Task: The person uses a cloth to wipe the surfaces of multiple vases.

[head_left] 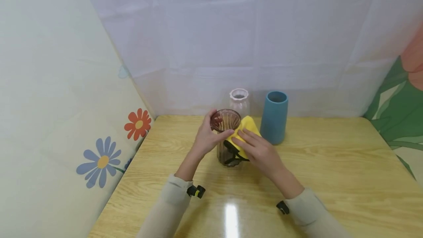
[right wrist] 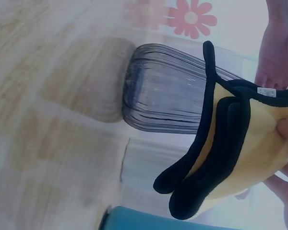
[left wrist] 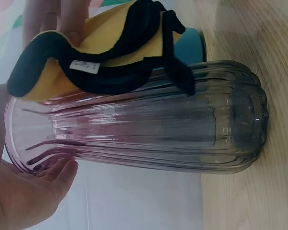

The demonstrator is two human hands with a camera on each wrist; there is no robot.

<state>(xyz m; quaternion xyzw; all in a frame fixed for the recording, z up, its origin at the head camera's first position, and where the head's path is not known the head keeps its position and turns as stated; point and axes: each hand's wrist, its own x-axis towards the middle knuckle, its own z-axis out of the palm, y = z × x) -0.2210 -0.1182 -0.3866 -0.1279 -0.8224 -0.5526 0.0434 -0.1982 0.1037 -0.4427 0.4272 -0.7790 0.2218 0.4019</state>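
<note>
The ribbed glass vase (left wrist: 149,127) stands upright on the wooden table (head_left: 330,168), its long axis vertical, flared mouth up. The left hand (head_left: 210,137) is clamped around its rim from the left, thumb on the near side. The right hand (head_left: 259,151) grips a yellow cloth (head_left: 248,126) against its right side. The pale pink vase (head_left: 239,106) stands beyond; the blue vase (head_left: 274,120), far right.
</note>
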